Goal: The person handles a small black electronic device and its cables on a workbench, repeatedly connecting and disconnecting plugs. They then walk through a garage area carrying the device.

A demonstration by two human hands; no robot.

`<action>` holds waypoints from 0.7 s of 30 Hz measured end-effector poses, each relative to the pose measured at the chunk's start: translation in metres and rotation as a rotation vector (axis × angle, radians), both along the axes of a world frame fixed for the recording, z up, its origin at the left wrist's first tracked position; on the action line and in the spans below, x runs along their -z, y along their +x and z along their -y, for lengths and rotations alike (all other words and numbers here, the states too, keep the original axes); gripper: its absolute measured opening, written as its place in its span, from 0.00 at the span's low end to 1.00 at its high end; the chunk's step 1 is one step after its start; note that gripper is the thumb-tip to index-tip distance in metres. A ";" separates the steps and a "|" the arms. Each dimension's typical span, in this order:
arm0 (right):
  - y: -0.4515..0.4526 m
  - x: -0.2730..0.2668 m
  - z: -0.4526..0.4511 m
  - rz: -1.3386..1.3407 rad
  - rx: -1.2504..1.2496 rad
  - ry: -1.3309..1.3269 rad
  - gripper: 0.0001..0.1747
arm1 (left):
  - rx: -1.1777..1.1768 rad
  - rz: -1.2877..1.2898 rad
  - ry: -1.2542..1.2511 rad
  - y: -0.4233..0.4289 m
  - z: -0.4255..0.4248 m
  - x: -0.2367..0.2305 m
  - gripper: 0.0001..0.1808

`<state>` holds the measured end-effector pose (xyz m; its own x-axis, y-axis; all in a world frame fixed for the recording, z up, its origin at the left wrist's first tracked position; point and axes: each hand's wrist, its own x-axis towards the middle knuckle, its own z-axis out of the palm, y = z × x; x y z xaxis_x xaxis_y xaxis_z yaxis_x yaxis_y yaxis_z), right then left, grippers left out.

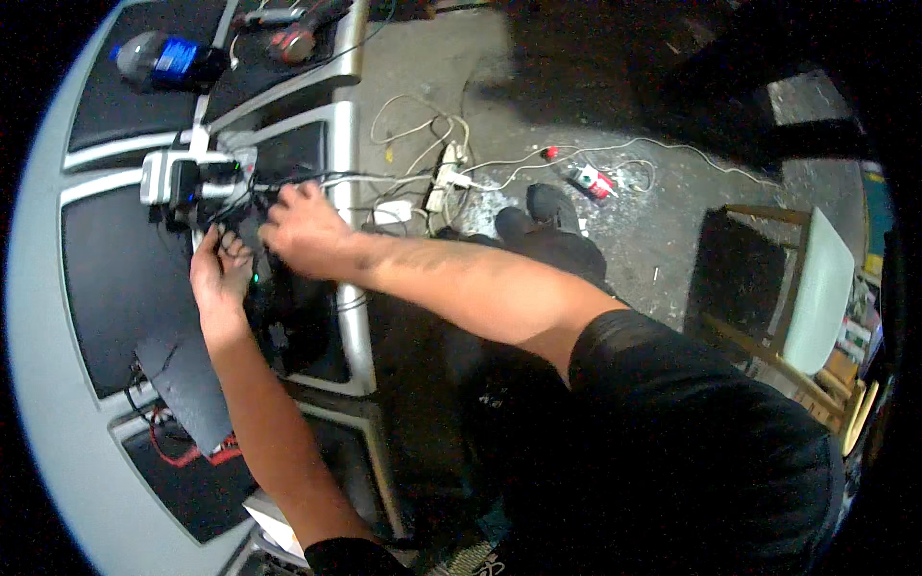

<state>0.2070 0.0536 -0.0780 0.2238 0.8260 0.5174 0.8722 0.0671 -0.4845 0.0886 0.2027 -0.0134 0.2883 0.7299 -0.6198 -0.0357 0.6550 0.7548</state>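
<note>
My left hand (222,268) is palm up with curled fingers, at the lower side of a tangle of thin black cables (234,209). Beside it, my right hand (306,229) reaches palm down over the same cables, its fingers bent. Blur and overlap hide whether either hand grips a cable. Just past the fingers, a white device or adapter (155,178) and a black one (185,180) with a small blue light sit on the black-panelled surface (122,266). Small green lights glow near both hands. Pale cables run from there to a white power strip (441,180) on the floor.
A plastic bottle with a blue label (173,61) lies at upper left. A grey sheet-like thing (184,392) and red cable (169,453) are near my left forearm. On the floor are a red-and-white container (594,181) and trailing cords. A pale-backed chair (817,295) stands right.
</note>
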 end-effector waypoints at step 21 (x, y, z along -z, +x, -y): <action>-0.005 -0.019 0.020 -0.579 -0.138 0.120 0.24 | 0.078 -0.246 0.731 -0.015 0.064 -0.029 0.20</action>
<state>0.2024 0.0339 -0.0594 0.3921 0.8110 0.4342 0.4481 0.2438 -0.8601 0.0738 0.1387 0.0160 0.2720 0.9614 -0.0414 0.2147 -0.0187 0.9765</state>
